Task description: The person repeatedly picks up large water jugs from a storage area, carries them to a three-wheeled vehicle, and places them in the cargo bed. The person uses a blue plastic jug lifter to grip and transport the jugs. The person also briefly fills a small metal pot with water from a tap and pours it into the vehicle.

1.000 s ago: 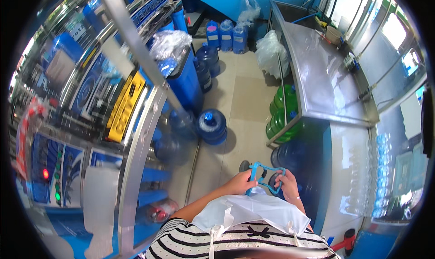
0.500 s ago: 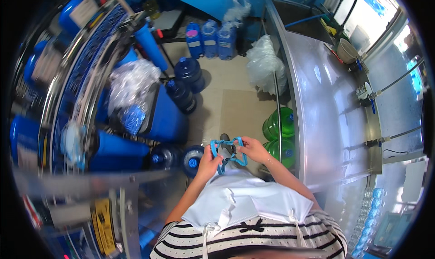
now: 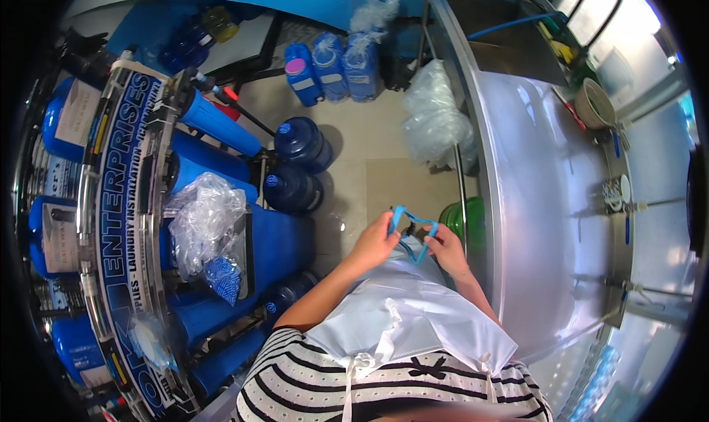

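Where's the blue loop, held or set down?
In your hands: left hand and right hand grip opposite sides of the blue loop.

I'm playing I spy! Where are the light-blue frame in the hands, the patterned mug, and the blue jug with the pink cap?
Light-blue frame (image 3: pixel 396 217), head view: its left bar.
Patterned mug (image 3: pixel 614 193), head view: its side.
Pink-capped blue jug (image 3: pixel 304 84), head view: its front, below the cap.

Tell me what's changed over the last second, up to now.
The wearer has moved forward: the steel counter, earlier mostly ahead on the right, now lies beside the right arm, and the yellow sign at left is out of view. Nothing was let go: the left hand and right hand both keep their grip on the light-blue frame. The blue canisters still stand by the far wall.
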Demonstrator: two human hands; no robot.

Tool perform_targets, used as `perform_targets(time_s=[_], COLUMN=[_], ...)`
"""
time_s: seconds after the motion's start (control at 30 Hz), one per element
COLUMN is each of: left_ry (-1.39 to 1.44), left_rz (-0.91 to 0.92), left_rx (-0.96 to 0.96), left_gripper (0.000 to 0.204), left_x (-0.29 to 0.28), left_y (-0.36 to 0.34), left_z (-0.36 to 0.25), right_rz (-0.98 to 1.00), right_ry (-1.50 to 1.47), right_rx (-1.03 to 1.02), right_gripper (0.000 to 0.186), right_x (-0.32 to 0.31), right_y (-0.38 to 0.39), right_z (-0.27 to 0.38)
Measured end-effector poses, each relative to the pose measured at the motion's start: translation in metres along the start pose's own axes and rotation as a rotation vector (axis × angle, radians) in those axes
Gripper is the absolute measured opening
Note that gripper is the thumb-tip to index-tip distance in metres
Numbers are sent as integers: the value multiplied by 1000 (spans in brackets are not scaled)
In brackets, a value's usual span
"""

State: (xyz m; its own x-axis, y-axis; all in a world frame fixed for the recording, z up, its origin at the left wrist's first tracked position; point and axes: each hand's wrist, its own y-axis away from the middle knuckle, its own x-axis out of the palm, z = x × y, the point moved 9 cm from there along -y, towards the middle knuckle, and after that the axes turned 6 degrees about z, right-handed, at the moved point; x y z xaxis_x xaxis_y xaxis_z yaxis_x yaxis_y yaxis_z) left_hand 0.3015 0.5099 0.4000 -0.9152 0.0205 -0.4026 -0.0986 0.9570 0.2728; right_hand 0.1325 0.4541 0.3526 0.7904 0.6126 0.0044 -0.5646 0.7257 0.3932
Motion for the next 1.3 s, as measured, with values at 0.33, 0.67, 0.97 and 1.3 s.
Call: perform_targets(time_s=[0.33,0.67,0.97,1.3], left_ry=[-1,-111,-101,-78], left_rz=[144,219,265,401], left_rx=[-11,42,41,123], left_gripper=[51,59,52,29], left_x=[7,-24,-151,-162], left_y=[-45,-74,-107,-158], left_z=[-15,12,66,89], right_rz=[142,97,78,78], right_ry=[56,91,234,-115], right_rx=[51,148,125,244], right_gripper=[22,20,19,26], right_x=[-20,6,104,127], right_y=[-50,-91,-172,-155], right_z=[14,12,49,41])
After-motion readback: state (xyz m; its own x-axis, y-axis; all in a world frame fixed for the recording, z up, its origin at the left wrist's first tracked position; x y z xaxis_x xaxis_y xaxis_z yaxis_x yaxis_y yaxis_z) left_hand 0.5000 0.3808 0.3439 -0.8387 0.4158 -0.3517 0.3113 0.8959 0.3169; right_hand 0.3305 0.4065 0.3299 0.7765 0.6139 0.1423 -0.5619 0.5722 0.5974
